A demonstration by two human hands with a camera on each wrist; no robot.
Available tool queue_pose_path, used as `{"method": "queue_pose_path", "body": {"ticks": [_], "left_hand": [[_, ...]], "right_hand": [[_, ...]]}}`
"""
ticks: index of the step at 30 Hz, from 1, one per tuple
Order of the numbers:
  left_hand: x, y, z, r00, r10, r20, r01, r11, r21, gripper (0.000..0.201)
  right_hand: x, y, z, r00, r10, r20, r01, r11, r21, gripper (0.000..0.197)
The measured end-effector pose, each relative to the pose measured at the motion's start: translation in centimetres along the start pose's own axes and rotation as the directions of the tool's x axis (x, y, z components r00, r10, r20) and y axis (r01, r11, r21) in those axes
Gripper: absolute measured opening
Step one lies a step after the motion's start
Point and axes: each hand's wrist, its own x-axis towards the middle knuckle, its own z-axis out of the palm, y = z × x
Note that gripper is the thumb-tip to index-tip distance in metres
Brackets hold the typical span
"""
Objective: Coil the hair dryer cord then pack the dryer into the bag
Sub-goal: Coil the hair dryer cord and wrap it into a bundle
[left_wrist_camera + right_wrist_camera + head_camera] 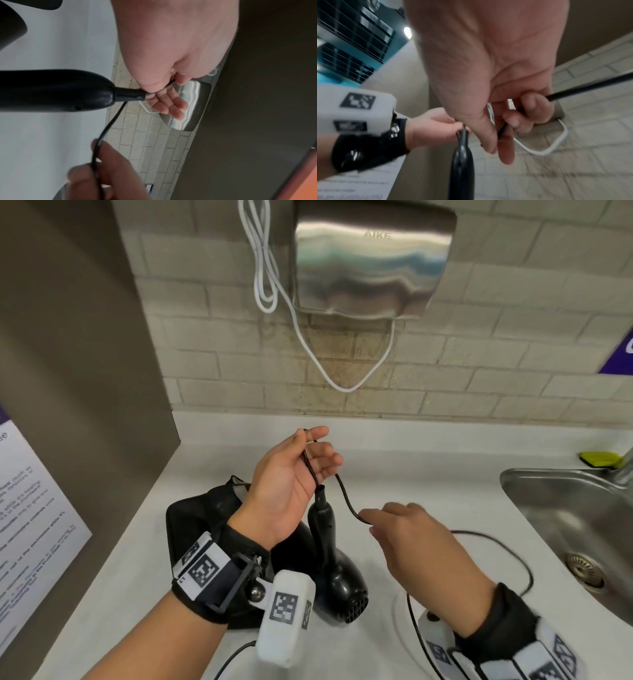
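The black hair dryer (pixel 337 573) rests nozzle-down on the white counter (pixel 428 453), partly on the black bag (pixel 195 518), its handle (pixel 56 88) pointing up. My left hand (pixel 320 446), palm up above the handle, pinches a loop of the black cord (pixel 346 494) between thumb and forefinger close to the strain relief. To the right, my right hand (pixel 376 523) pinches the same cord (pixel 590 86) lower down. From there the cord curves right and back toward the counter's front edge. The plug is not in view.
A steel sink (pixel 513 477) is set in the counter at right, with a yellow sponge (pixel 599 458) behind it. On the tiled wall hang a steel hand dryer (pixel 373 258) and its looping white cable (pixel 342 386). A brown partition (pixel 85 371) with a notice stands at left.
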Motion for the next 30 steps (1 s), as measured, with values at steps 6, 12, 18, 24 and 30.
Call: {"method": "queue_pose_path", "body": {"ticks": [6,12,18,24,30], "left_hand": [[-0.8,-0.1,1.2,0.997,0.018,0.076,-0.026,0.994,0.107,0.04],[-1.3,-0.4,1.7,0.989,0.018,0.15,-0.059,0.961,0.271,0.046],[-2.0,-1.0,1.4,0.951,0.109,0.288,-0.218,0.898,0.382,0.051],[-2.1,-1.3,0.7,0.94,0.151,0.306,-0.289,0.829,0.479,0.041],[-1.9,-1.0,0.3,0.95,0.122,0.287,-0.239,0.876,0.418,0.035]], "right_hand": [[0.6,-1.0,-3.8,0.965,-0.263,0.004,0.263,0.964,-0.031,0.021],[2.4,-0.6,-6.7,0.92,-0.34,-0.194,0.389,0.845,0.367,0.02],[4.5,0.0,-6.7,0.947,-0.155,-0.283,0.298,0.758,0.581,0.012],[6.1,-0.2,-5.2,0.919,0.058,-0.391,0.23,0.725,0.649,0.011],[7.5,-0.2,-2.6,0.911,0.296,-0.286,0.139,0.434,0.89,0.022]]}}
